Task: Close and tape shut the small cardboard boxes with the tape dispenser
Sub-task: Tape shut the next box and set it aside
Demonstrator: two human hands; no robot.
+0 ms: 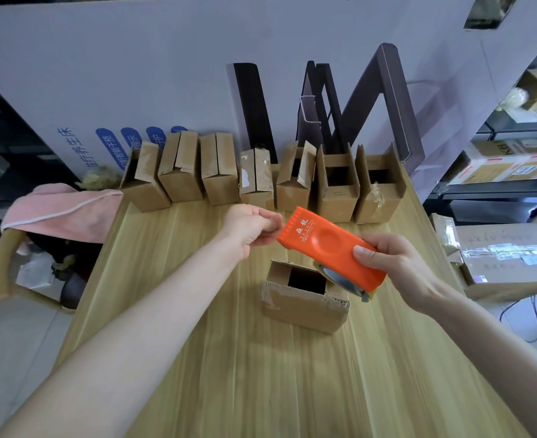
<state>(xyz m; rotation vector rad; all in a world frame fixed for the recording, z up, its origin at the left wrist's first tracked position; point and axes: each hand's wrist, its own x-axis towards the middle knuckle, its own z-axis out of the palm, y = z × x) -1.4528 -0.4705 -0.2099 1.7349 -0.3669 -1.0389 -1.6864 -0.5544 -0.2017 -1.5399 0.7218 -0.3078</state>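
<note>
The person's bare left forearm (153, 327), at seven o'clock in the view, and bare right forearm (482, 336), at four o'clock, are uncovered right to the frame's edge. The bare left hand (251, 229) and bare right hand (397, 263) are slender; the right thumb has a short nail.

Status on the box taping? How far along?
Done: nothing visibly sealed; the back-row boxes stand with flaps up. In hand: right hand holds the orange tape dispenser, left hand pinches at its toothed end, by the open front box. Remaining: close and tape every box.
</note>
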